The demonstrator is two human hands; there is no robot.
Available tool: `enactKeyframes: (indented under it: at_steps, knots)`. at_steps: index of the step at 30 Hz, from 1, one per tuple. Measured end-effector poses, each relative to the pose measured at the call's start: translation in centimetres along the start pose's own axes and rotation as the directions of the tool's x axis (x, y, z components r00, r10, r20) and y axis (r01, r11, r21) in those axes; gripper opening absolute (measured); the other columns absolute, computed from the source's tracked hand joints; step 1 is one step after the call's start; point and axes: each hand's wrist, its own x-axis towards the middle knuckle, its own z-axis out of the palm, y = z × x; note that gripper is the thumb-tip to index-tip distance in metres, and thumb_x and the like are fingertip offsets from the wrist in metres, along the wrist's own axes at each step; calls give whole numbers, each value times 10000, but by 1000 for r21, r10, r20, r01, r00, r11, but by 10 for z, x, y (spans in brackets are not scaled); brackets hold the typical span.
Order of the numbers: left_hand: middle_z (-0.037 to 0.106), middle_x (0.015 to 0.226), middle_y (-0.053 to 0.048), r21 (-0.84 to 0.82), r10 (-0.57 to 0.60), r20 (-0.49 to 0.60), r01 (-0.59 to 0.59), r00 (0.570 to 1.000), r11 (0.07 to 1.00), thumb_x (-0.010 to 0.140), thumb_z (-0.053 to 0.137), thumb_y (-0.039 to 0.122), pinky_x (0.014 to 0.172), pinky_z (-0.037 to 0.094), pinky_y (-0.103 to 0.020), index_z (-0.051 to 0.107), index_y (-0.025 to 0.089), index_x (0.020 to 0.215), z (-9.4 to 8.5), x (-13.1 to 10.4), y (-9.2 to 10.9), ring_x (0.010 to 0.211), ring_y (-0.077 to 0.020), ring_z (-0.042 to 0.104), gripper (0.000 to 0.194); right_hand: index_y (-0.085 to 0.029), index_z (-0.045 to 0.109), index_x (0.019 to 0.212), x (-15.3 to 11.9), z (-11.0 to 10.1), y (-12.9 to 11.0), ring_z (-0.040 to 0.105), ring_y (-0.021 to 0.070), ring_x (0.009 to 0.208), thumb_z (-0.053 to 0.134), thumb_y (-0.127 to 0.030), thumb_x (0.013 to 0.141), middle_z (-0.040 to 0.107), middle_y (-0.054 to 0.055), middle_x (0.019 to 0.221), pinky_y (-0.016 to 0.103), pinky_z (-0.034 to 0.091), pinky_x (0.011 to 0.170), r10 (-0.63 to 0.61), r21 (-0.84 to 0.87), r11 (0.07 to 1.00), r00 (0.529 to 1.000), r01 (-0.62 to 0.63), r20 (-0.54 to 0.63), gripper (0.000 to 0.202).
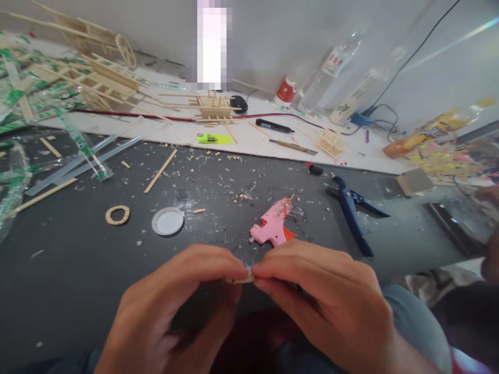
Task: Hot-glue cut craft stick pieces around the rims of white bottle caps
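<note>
My left hand (183, 296) and my right hand (323, 291) meet in front of me near the desk's front edge. Between the fingertips of both is a small, pale, curved wooden piece (239, 281), mostly covered by the fingers. Just beyond my right hand lies a pink hot glue gun (273, 223) with an orange trigger, wood crumbs scattered on it. Past my left hand are a white round lid (167, 222) and a wooden ring (117, 215) made of short segments. A short stick piece (199, 211) rests beside the lid.
Blue-handled cutters (353, 215) lie to the right, near a wooden block (414, 182). Wooden cart models (105, 78) and green-printed wrappers (19, 98) crowd the left. A yellow-green highlighter (214, 138), a black pen (275, 125) and bottles line the back. Another person's hand (489, 202) shows at right.
</note>
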Motion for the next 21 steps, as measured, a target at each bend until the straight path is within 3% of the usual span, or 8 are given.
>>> enactKeyframes:
  at_steps: [7,15,21]
  knots:
    - [832,968,92,9,11,21,-12,1000,1000,862,739,150,748,658,-204,781,436,964,-1,2,-2,796,-160,796,307,-183,757,968,-2,1,3,730,136,710,688,-156,982,782,27,833,220,597,665,-19,17,1000,1000,19,-2,76]
    - [829,968,109,44,10,26,-12,1000,999,875,744,157,742,639,-180,781,431,967,-3,3,-1,788,-138,786,291,-229,765,989,-1,1,2,760,157,720,680,-186,996,813,17,840,255,612,669,-3,-5,1000,1000,3,10,95]
    - [813,946,104,116,67,49,-72,997,991,901,733,190,713,647,-201,747,454,991,-7,7,-3,747,-149,772,279,-217,759,1000,2,2,5,784,156,776,779,-148,901,833,7,873,237,607,709,5,105,994,999,-1,-42,122]
